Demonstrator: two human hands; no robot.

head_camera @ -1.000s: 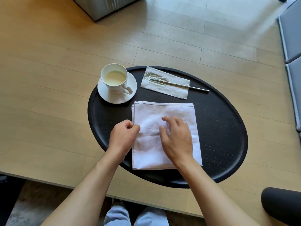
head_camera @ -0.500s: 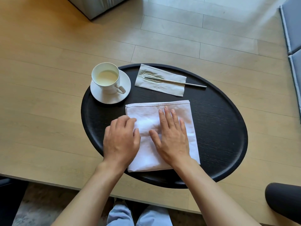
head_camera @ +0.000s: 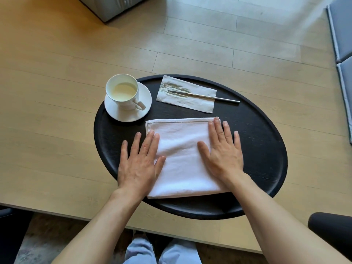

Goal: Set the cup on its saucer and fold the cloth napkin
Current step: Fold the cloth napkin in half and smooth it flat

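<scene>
A white cup (head_camera: pixel 122 91) with pale liquid stands upright on its white saucer (head_camera: pixel 145 100) at the far left of the black oval table (head_camera: pixel 257 149). The white cloth napkin (head_camera: pixel 181 161) lies folded into a rectangle in the table's middle. My left hand (head_camera: pixel 140 161) rests flat with spread fingers over the napkin's left edge, partly on the table. My right hand (head_camera: pixel 222 149) lies flat on the napkin's right part, fingertips near its far right corner. Neither hand grips anything.
A paper napkin (head_camera: pixel 198 101) with a metal utensil (head_camera: pixel 226 99) lying across it sits at the table's far side. Grey cushions (head_camera: pixel 342 35) line the right edge, a grey block (head_camera: pixel 110 6) sits far left, and a dark rounded object (head_camera: pixel 331 231) is near right.
Both hands have opened flat and slid apart across the napkin, the left toward its left edge, the right toward its right side. The left hand was a loose fist a second ago.
</scene>
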